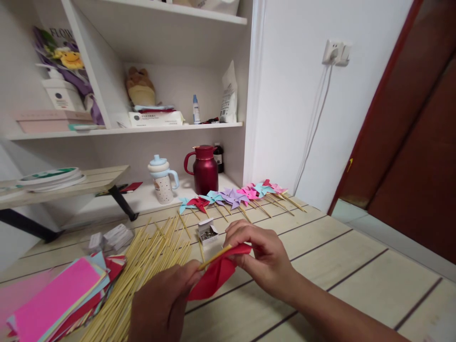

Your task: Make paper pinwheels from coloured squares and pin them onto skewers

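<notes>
Maybe the red paper (pixel 213 275) tears: both hands, left hand (pixel 162 304) and right hand (pixel 261 259), pinch it tight around the stick (pixel 214 258).

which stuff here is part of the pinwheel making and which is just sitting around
In use:
left hand and right hand holding red paper and a stick
stick pile
coloured paper stack
pin box
finished pinwheels

Lying about:
red jug
sippy cup
plush toy
wall charger

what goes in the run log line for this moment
left hand: holds red paper pinwheel | right hand: pinches it with stick | nearby: stick pile, pin box
</notes>
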Motion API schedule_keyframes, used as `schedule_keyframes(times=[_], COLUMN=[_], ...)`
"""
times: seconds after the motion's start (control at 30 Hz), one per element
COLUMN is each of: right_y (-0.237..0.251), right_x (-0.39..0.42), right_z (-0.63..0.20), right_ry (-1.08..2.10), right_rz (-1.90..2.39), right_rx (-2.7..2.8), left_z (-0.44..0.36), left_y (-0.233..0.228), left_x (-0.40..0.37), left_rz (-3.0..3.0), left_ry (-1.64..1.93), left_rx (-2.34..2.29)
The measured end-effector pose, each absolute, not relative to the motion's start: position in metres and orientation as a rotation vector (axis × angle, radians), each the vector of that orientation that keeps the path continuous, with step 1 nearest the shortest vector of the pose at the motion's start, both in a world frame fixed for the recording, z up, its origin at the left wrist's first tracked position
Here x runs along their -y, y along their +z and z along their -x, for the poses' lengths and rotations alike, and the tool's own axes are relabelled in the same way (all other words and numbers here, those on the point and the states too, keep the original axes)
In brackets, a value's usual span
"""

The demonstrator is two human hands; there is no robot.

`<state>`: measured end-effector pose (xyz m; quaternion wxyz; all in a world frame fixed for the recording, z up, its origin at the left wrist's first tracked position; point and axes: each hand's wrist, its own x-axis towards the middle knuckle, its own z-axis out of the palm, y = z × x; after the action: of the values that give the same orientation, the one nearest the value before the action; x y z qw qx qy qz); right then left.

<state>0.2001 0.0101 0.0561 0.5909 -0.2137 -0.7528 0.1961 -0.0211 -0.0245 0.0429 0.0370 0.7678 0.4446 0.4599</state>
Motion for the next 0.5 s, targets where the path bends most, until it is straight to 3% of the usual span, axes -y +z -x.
schedule_keyframes(times=[0.33,0.5], right_y=[0.059,0.055], right_x=[-0.009,-0.012], right_z=[-0.201,-0.204], right_ry=[0.008,-0.007], right_rz=[0.295,0.331], right_rx=[2.345,2.303], left_z=[0.007,0.004], left_y=[0.050,0.052], left_x=[0.017,0.018], left_rz=[-1.829,-1.732], left_ry=[1.087,1.022], left_rx=[-1.352,-1.288])
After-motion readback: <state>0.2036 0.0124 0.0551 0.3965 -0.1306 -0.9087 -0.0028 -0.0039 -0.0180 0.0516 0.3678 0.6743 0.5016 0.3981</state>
